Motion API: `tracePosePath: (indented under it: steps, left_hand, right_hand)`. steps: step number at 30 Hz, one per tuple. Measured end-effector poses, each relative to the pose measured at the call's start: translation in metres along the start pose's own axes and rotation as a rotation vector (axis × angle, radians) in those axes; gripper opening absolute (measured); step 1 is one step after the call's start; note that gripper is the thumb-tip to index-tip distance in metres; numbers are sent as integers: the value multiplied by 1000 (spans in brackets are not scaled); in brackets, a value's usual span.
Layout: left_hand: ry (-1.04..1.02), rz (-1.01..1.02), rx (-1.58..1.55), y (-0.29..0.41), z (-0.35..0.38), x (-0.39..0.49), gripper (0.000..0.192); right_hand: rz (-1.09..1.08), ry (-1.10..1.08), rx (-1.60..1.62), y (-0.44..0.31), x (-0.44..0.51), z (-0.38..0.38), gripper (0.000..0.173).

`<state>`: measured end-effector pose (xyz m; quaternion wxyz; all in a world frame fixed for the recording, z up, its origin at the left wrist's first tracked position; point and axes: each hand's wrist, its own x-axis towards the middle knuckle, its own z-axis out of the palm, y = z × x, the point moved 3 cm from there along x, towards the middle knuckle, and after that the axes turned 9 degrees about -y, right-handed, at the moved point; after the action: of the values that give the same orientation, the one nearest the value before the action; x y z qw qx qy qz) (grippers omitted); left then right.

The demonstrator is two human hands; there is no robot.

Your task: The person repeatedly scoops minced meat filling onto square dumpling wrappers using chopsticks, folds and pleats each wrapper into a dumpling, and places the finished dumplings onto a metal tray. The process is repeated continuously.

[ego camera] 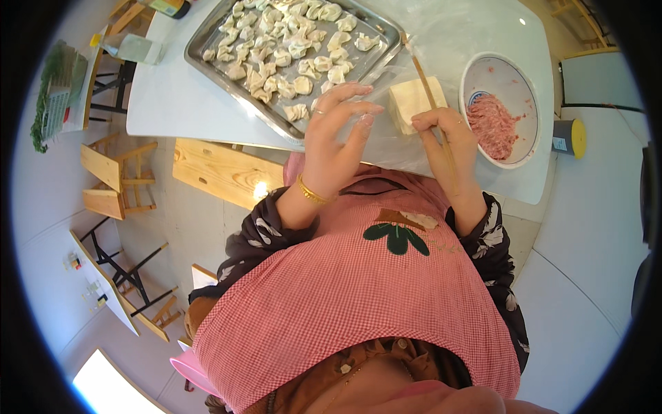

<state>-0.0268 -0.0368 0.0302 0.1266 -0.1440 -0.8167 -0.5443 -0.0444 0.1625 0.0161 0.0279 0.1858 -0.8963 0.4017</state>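
My right hand (450, 147) grips a thin wooden stick (423, 83), whose far end reaches to the tray's right corner. The stick lies across a stack of square dough wrappers (406, 98), and my right fingertips are at the stack's edge. Left of the stack, my left hand (339, 137) is raised with fingers bent and apart, flour on the fingertips, nothing seen in it. Beyond it a metal tray (227, 88) holds many folded wontons (282, 57). A white bowl (530, 103) with ground meat filling (494, 124) stands right of my right hand.
At the far left of the white table (155, 103) lies a clear bottle with a yellow cap (137, 49), and another bottle (168, 6) is behind it. A wooden bench (222, 171) is below the table's edge. A dark container with a yellow lid (578, 138) is at right.
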Motion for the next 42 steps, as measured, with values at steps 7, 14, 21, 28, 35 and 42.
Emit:
tracePosePath:
  steps: [7, 14, 21, 28, 35, 42]
  left_hand:
    - [-56, -55, -182, 7, 5, -7, 16]
    - [-163, -236, -484, 5, 14, -14, 13]
    - [-287, -601, -1428, 3, 43, -24, 30]
    - [-178, -740, -1807, 0, 76, -12, 44]
    - [-182, -712, -1716, 4, 70, -11, 48]
    - [-308, -842, -1749, 20, 83, -18, 49]
  right_hand:
    - [-98, 8, 27, 3, 1, 0, 13]
    - [-91, 49, 18, 8, 0, 0, 13]
    - [-42, 122, 117, -2, -1, -5, 14]
    - [-322, -132, 106, -31, -27, -33, 11]
    - [148, 261, 425, 14, -82, -141, 92]
    - [215, 511, 325, 47, -117, -191, 53]
